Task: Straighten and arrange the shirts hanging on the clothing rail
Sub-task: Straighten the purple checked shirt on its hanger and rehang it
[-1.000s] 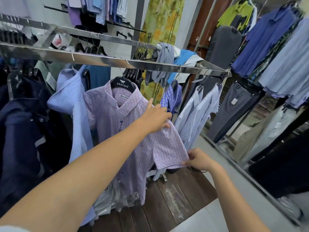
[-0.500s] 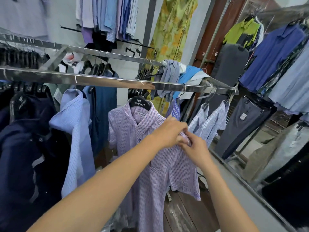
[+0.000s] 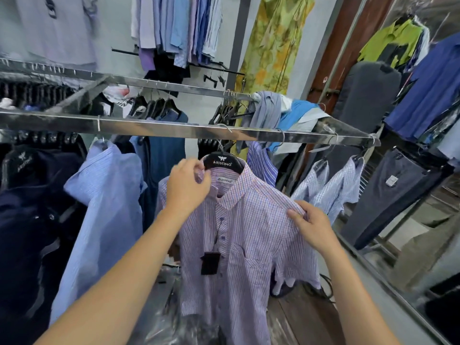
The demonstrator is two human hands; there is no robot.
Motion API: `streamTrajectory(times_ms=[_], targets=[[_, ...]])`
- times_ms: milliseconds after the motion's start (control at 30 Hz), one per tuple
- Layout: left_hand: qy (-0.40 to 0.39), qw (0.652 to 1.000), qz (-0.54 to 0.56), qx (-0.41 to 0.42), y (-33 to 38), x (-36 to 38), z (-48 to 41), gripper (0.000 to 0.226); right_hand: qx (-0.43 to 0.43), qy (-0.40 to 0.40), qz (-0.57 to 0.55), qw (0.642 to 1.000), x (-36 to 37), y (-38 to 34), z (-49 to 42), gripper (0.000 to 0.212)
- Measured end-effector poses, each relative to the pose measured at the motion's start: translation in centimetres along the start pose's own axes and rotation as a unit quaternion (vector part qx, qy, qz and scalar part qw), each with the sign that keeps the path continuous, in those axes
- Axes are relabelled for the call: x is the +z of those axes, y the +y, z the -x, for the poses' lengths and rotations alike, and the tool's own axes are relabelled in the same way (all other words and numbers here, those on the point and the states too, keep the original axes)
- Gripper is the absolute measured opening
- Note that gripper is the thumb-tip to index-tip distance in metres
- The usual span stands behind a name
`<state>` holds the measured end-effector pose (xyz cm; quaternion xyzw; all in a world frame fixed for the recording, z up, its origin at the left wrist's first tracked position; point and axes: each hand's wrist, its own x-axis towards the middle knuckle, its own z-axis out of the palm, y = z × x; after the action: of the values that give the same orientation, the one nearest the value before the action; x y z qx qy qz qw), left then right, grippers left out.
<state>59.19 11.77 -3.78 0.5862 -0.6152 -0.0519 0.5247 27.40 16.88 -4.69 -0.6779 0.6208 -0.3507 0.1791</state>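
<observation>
Right now, below the middle of the clothing rail (image 3: 174,129), the purple checked shirt (image 3: 249,232) hangs on its black hanger (image 3: 222,163), front toward you, long axis dropping straight from the rail. Your left hand (image 3: 186,188), nearer the rail, pinches the collar. Your right hand (image 3: 311,225), lower and toward the rail's right end, pinches the shoulder cloth.

ARISTINO on black hanger (image 3: 223,163), collar label (image 3: 224,181) unreadable

The left forearm (image 3: 119,270) and right forearm (image 3: 353,290) are bare throughout. The left hand (image 3: 185,192) and right hand (image 3: 312,226) are likewise uncovered
</observation>
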Motion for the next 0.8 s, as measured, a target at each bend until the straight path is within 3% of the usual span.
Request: streamTrajectory(times_ms=[167,233,300,367,467,600,800], targets=[[-0.08,0.97,0.026,-0.227,-0.5,1.1,0.0,0.039,0.031,0.029,0.044,0.998,-1.0,1.5,-1.5,0.018],[-0.119,0.954,0.043,-0.272,0.1,1.6,-0.4,0.034,0.043,0.066,0.061,0.995,-1.1,1.3,-1.9,0.029],[-0.123,0.933,0.127,-0.313,0.9,2.1,-0.8,0.014,0.028,0.114,0.077,0.99,-0.8,0.7,-2.4,0.041],[-0.127,0.9,0.212,-0.358,1.9,2.4,-1.0,0.016,-0.018,0.158,0.106,0.982,0.0,-0.2,-2.9,0.053],[-0.124,0.886,0.239,-0.377,2.5,2.7,-1.2,0.009,-0.118,0.211,0.125,0.962,1.5,-1.5,-3.3,0.058],[-0.129,0.874,0.261,-0.39,3.2,2.9,-1.0,0.014,-0.231,0.253,0.104,0.934,3.9,-2.6,-3.7,0.048],[-0.144,0.852,0.263,-0.429,1.9,2.2,-0.3,0.005,-0.289,0.238,0.057,0.926,7.3,-4.8,-3.7,0.033]])
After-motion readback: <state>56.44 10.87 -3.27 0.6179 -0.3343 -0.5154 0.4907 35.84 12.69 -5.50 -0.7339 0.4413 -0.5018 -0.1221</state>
